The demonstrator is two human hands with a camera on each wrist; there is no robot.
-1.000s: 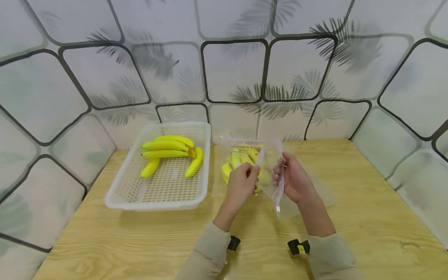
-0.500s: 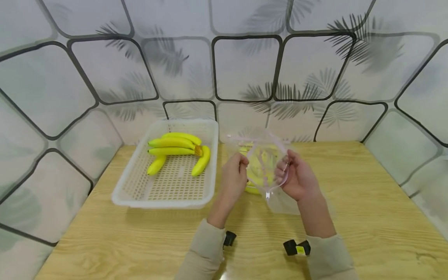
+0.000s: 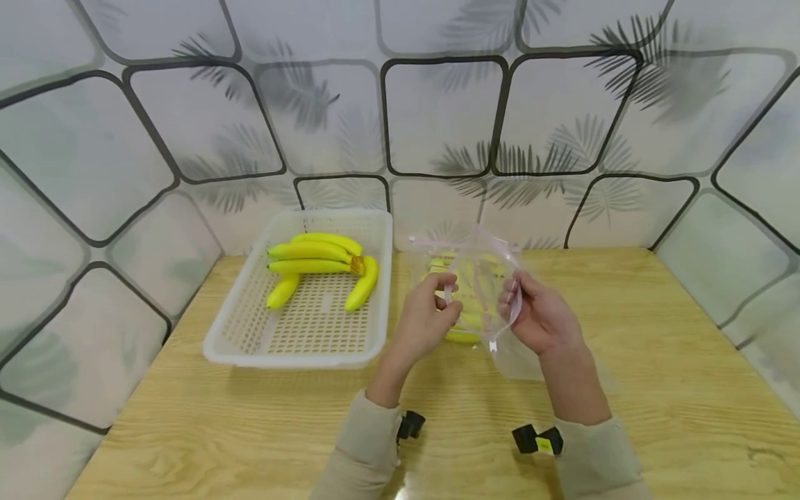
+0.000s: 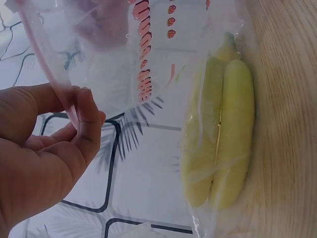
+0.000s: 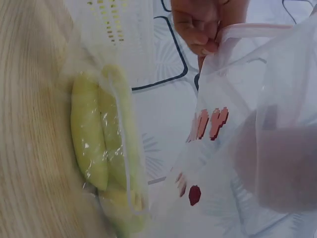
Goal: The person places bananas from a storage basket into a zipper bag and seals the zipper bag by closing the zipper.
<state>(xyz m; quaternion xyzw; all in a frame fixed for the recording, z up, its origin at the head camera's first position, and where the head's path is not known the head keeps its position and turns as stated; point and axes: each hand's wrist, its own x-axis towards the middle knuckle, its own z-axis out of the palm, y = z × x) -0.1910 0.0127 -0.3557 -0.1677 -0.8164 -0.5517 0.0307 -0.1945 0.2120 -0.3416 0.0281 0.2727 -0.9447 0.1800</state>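
Note:
A clear zip bag (image 3: 484, 288) with a pink zip strip hangs between my hands, its mouth spread wide. My left hand (image 3: 425, 319) pinches the left side of the rim; in the left wrist view, thumb and fingers meet on the pink edge. On the opposite side, my right hand (image 3: 546, 316) holds the rim with curled fingers, and it shows blurred through the film in the right wrist view. Red lettering and strawberry prints (image 4: 172, 22) mark this bag. Behind it, yellow bananas (image 4: 233, 134) lie on the table inside another clear bag (image 3: 417, 267).
Left of the hands stands a white perforated plastic basket (image 3: 215, 351). Inside are a bunch of bananas (image 3: 312, 251), a single banana (image 3: 362, 285) and part of another banana (image 3: 282, 292). Patterned cloth walls (image 3: 444, 118) enclose the back and sides of the wooden table (image 3: 250, 423).
The mouth of the held bag has gone from narrow to wide and rounded, with the left hand shifting its grip along the rim. The head view has turned slightly. The basket's bananas stay put.

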